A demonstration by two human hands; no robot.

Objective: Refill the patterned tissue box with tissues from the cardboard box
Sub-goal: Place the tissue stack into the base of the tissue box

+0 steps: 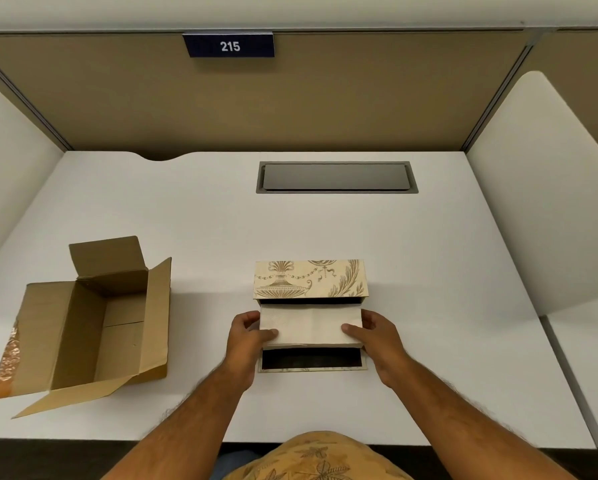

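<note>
While the stack is gripped from both ends, the scene is laid out as follows.

Tissues: a white folded stack of tissues (310, 325) is held level above the open patterned tissue box (311, 363), whose dark interior is seen just below the stack's near edge.

Left hand: the left hand (247, 341) is clamped on the stack's left end; its thumb is laid on the top face near the corner, and the other fingers (247, 318) are curled around the end.

Right hand: the right hand (380, 341) is clamped on the right end in the same way, thumb on top, fingers wrapped behind and beneath.

Lid: the patterned lid (309, 279) is stood upright at the far side of the box, just beyond the stack.

Cardboard box: the cardboard box (83, 327) is set well apart to the left on the desk (446, 271), flaps spread open, its visible interior bare.

Desk: a grey recessed cable hatch (336, 177) is fitted near the far edge, below a partition sign (229, 46) marked 215.
</note>
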